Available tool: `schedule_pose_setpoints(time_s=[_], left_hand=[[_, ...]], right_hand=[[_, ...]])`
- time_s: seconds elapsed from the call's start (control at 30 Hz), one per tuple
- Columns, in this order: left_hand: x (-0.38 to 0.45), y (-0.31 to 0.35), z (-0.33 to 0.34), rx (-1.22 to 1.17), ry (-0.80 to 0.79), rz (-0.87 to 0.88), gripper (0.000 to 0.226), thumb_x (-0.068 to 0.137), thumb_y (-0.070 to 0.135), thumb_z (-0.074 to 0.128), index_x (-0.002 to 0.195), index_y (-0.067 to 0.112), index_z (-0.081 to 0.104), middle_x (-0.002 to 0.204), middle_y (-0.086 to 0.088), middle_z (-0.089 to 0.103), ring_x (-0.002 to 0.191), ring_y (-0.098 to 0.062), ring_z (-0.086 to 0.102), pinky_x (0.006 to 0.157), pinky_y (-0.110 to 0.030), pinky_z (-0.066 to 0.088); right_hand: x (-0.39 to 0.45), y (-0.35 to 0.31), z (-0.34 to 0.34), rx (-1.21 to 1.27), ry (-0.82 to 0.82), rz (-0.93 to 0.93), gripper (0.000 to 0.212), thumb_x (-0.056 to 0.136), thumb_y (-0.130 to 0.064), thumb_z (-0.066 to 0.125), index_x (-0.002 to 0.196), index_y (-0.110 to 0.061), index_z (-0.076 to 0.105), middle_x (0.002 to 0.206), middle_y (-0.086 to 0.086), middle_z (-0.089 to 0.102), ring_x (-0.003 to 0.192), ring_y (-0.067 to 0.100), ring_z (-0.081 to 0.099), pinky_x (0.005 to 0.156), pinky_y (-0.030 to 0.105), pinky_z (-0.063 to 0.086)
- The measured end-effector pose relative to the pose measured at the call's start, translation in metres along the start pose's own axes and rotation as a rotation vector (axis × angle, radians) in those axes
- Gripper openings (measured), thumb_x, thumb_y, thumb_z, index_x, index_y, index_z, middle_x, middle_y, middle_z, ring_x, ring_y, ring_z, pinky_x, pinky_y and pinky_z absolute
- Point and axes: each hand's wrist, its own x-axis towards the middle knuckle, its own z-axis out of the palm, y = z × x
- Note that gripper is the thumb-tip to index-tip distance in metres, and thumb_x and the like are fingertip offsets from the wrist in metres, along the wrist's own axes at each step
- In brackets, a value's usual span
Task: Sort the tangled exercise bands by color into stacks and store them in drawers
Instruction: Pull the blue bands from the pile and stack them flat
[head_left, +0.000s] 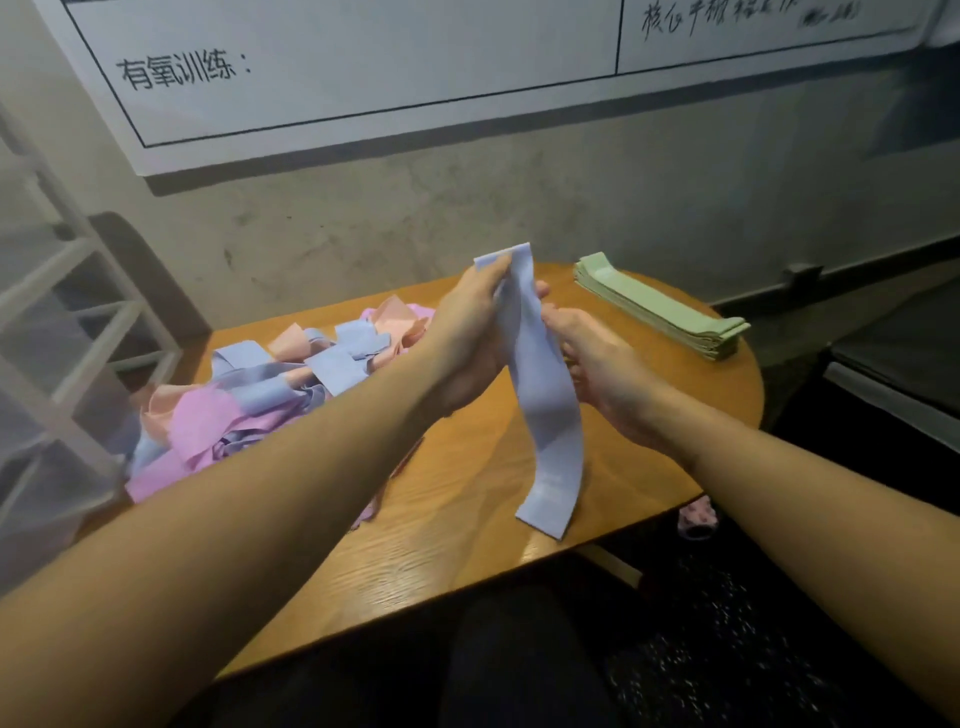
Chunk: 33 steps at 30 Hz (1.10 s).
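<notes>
my left hand (470, 332) pinches the top end of a flat pale blue elastic exercise band (540, 395), fingers curled on it above the round wooden table (467, 525). my right hand (597, 364) pinches the band's edge just below. the band hangs, its lower end near the tabletop. a tangled pile of blue, pink and peach bands (260, 395) lies left; a neat stack of green bands (660, 306) sits far right.

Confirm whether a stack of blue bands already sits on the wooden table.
No: the only neat stack on the round wooden table is the green bands; the blue ones lie in the tangled pile.
</notes>
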Motion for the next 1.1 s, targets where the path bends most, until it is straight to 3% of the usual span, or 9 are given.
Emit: schedule_pose_setpoints(time_s=[0.1,0.2,0.3,0.47,0.57,0.67,0.73,0.9,1.1], left_hand=[[0.02,0.003,0.0,0.005,0.084,-0.06,0.052,0.104,0.05,0.044,0.136,0.011,0.054,0.114,-0.008,0.07,0.077,-0.012,0.074,0.064,-0.028,0.06],[0.043,0.001,-0.002,-0.002,0.142,-0.037,0.041,0.107,0.035,0.045,0.14,0.011,0.049,0.111,-0.004,0.072,0.079,-0.012,0.075,0.062,-0.028,0.06],[0.071,-0.003,-0.009,-0.025,0.193,-0.052,0.035,0.106,0.018,0.047,0.14,0.01,0.049,0.107,-0.002,0.073,0.078,-0.014,0.075,0.061,-0.03,0.06],[0.118,-0.02,-0.02,0.052,0.269,-0.078,0.037,0.101,-0.002,0.038,0.135,0.003,0.05,0.103,-0.007,0.069,0.069,-0.015,0.074,0.06,-0.031,0.06],[0.137,-0.036,-0.025,0.085,0.318,-0.131,0.037,0.1,0.002,0.036,0.13,0.006,0.057,0.094,-0.01,0.069,0.071,-0.019,0.072,0.064,-0.031,0.058],[0.158,-0.06,-0.036,0.148,0.396,-0.181,0.042,0.093,0.001,0.035,0.118,0.024,0.06,0.111,-0.012,0.064,0.096,-0.028,0.067,0.082,-0.041,0.059],[0.171,-0.075,-0.043,0.228,0.401,-0.182,0.048,0.087,-0.004,0.033,0.11,0.028,0.061,0.119,-0.01,0.057,0.104,-0.027,0.061,0.087,-0.038,0.055],[0.183,-0.098,-0.046,0.289,0.31,-0.132,0.022,0.096,-0.002,0.053,0.106,0.016,0.063,0.093,-0.009,0.064,0.081,-0.022,0.066,0.068,-0.029,0.057],[0.203,-0.114,-0.061,0.435,0.297,-0.079,0.031,0.096,-0.007,0.049,0.112,0.011,0.069,0.097,-0.005,0.066,0.077,-0.014,0.063,0.07,-0.022,0.057]], right_hand=[[0.003,0.021,-0.005,-0.125,-0.05,0.044,0.033,0.09,-0.056,0.063,0.106,-0.026,0.063,0.091,-0.009,0.064,0.082,0.007,0.059,0.067,0.024,0.041],[0.009,0.038,-0.01,-0.152,-0.057,0.086,0.016,0.096,-0.036,0.064,0.102,-0.022,0.065,0.086,-0.005,0.067,0.071,0.002,0.06,0.06,0.021,0.041],[0.015,0.052,-0.012,-0.161,-0.045,0.128,0.025,0.095,-0.026,0.064,0.111,-0.007,0.065,0.111,0.02,0.069,0.089,0.015,0.063,0.077,0.032,0.045],[0.019,0.065,-0.019,-0.244,-0.065,0.267,0.042,0.068,-0.028,0.058,0.109,-0.019,0.061,0.108,0.017,0.071,0.101,0.036,0.068,0.089,0.052,0.054],[0.024,0.071,-0.027,-0.399,-0.104,0.253,0.046,0.07,-0.027,0.057,0.116,-0.024,0.058,0.1,0.01,0.073,0.094,0.034,0.069,0.081,0.048,0.056],[0.028,0.076,-0.036,-0.669,-0.132,0.14,0.046,0.086,-0.022,0.063,0.131,-0.024,0.055,0.088,-0.005,0.066,0.074,0.013,0.061,0.064,0.03,0.047],[0.031,0.081,-0.042,-0.856,-0.092,0.013,0.064,0.085,-0.032,0.068,0.145,-0.029,0.045,0.094,-0.009,0.062,0.086,0.011,0.057,0.074,0.031,0.049],[0.032,0.097,-0.064,-0.927,-0.094,-0.201,0.045,0.086,-0.04,0.072,0.13,-0.037,0.061,0.112,-0.013,0.053,0.106,0.012,0.045,0.094,0.03,0.039],[0.032,0.105,-0.07,-0.996,-0.257,-0.363,0.027,0.093,-0.05,0.061,0.117,-0.042,0.07,0.131,-0.022,0.055,0.13,0.002,0.039,0.104,0.033,0.027]])
